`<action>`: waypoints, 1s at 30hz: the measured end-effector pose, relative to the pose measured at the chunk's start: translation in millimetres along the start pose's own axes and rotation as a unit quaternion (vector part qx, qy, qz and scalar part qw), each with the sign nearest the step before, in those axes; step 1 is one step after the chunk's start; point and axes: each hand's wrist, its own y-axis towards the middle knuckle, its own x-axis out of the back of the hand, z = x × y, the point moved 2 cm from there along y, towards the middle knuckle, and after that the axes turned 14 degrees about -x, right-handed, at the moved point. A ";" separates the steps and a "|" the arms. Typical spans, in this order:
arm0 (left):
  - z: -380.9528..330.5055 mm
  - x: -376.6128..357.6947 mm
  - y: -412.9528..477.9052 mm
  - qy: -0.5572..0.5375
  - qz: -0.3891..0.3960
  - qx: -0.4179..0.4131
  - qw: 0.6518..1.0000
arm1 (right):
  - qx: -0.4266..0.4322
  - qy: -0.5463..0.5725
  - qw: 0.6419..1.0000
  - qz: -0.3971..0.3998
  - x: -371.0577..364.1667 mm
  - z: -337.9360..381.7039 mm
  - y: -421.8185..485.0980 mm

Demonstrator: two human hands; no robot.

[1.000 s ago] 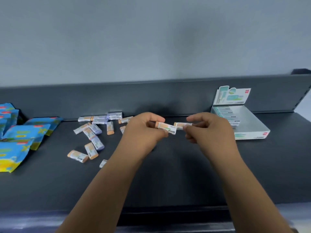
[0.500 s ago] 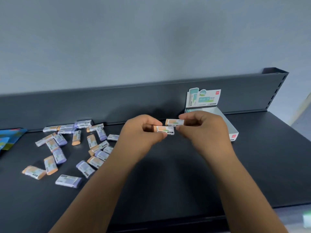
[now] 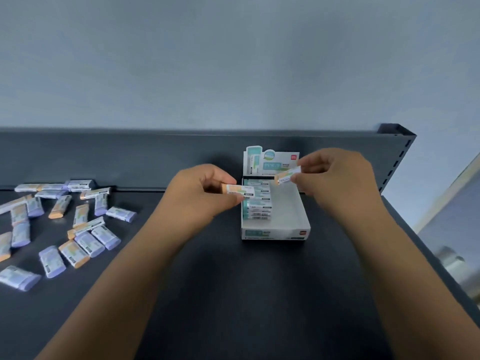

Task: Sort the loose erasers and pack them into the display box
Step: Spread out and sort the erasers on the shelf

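The white display box (image 3: 301,219) stands open on the dark shelf, its printed flap upright at the back. A row of green-labelled erasers (image 3: 257,207) fills its left side; its right side is bare. My left hand (image 3: 197,196) pinches an orange eraser (image 3: 237,190) just left of the box. Above the box's back edge my right hand (image 3: 335,175) pinches a second orange eraser (image 3: 287,175). Several loose orange and purple erasers (image 3: 78,229) lie scattered at the left.
The dark shelf (image 3: 233,294) has a raised back wall (image 3: 130,157) behind the box and the pile. Its right edge (image 3: 426,245) drops off to a pale floor area. A grey wall rises behind.
My hands have drawn apart, each with an orange eraser, and now sit by the box. The view has swung right, so the box is near the centre and the pile at the left.
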 end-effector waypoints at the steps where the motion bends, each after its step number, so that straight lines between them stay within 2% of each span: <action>1: -0.9 -2.5 0.9 -0.001 0.001 0.004 1.000 | 0.003 -0.031 1.000 0.004 2.5 -0.9 7.5; 6: -3.5 -12.7 6.4 0.001 0.013 0.027 1.000 | 0.011 -0.132 0.991 0.015 -8.1 -9.7 34.7; 11: 1.1 -22.6 8.8 0.003 -0.019 0.026 0.999 | 0.039 -0.197 0.980 -0.009 -32.0 -26.8 43.3; 15: 5.9 -26.3 8.1 0.017 -0.026 0.024 0.999 | 0.063 -0.156 0.985 -0.031 -45.5 -35.2 44.2; 19: 7.9 -25.3 6.8 0.009 -0.022 0.029 0.999 | 0.052 -0.093 0.994 -0.036 -51.1 -39.1 41.0; 21: 8.0 -25.3 5.2 0.007 -0.017 0.027 0.999 | 0.075 -0.159 0.983 -0.060 -51.6 -40.0 40.8; 26: 11.0 -25.4 4.9 0.010 -0.012 0.025 1.000 | 0.123 -0.360 0.918 -0.109 -55.5 -35.0 38.5; 30: 10.9 -26.2 4.1 0.008 -0.009 0.028 1.000 | 0.111 -0.394 0.909 -0.084 -58.6 -33.7 36.0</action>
